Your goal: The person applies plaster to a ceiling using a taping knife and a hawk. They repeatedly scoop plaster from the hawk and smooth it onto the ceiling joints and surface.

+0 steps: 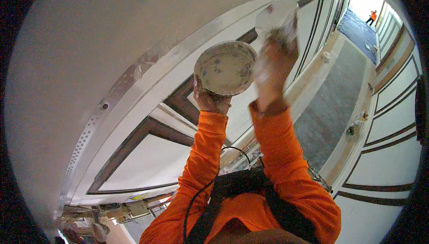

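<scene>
My left hand (212, 100) is closed under and around the near side of a round bowl (225, 68). Pale grey-beige paste, dotted with darker patches, shows inside the bowl, and its rim is crusted. Just right of the bowl, my right hand (273, 60) is smeared by motion, with its fingers closed. A flat, pale, blade-like tool (279, 13) juts up from that hand, too blurred to name more exactly. Both hands are raised in front of a white wall panel with dark trim (147, 154).
A perforated metal corner strip (82, 139) edges the plastered surface (103, 33) at left. A corridor with a grey floor strip (333, 101) runs off to the right. A person in orange (372, 17) stands at its far end near blue sheeting (357, 31). A black cable (190, 203) crosses my left sleeve.
</scene>
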`<state>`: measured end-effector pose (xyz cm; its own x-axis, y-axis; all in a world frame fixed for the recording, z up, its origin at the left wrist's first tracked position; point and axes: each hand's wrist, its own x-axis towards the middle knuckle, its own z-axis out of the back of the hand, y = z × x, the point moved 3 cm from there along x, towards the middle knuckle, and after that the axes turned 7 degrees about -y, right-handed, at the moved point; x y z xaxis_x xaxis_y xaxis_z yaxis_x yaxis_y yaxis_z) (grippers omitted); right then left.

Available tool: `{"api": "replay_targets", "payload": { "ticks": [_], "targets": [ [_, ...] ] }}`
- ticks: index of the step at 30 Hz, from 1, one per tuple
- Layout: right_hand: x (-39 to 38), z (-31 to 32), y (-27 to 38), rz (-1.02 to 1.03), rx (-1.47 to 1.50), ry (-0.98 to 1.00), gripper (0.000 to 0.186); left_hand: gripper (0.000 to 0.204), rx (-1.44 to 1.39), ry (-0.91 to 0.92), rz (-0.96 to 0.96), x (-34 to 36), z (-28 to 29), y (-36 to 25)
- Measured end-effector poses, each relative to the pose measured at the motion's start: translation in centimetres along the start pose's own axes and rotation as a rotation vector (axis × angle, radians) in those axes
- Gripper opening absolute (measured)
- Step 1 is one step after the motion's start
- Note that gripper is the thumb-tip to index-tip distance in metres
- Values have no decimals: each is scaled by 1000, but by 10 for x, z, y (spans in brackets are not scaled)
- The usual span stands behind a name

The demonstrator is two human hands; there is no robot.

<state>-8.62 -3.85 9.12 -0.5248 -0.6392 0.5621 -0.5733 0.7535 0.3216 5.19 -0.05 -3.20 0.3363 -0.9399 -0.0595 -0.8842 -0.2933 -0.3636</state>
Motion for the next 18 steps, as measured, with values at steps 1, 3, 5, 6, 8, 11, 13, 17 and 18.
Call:
{"api": "replay_targets", "payload": {
  "ticks": [1, 3, 5, 6, 8, 11, 13, 17, 18],
  "targets": [
    [15, 4, -5, -146, 142, -47, 38, 47, -2, 24, -13, -2, 0, -2],
    [21, 16, -26, -471, 83, -196, 24, 47, -5, 1, -31, -5, 9, -8],
    [-1, 14, -36, -396, 320, -111, 25, 50, -8, 69, -51, -6, 24, -15],
    [-22, 8, -45, -419, 320, -118, 29, 52, -26, 189, -55, -5, 31, -19],
    [-68, -8, -44, -360, 53, 27, 39, 54, 103, 172, -245, 2, 51, -37],
    [-109, -39, -1, 278, -818, 20, 63, 53, -93, 155, -287, 9, 68, -58],
    [-90, -48, 21, 194, -642, 73, 58, 51, 79, 48, -354, 5, 64, -66],
    [-8, -54, 36, 733, -787, 166, 53, 51, -7, 197, -135, -24, 26, -51],
    [6, -58, 25, 659, -801, 225, 57, 53, 15, 98, -170, -25, 19, -51]
  ]
}}
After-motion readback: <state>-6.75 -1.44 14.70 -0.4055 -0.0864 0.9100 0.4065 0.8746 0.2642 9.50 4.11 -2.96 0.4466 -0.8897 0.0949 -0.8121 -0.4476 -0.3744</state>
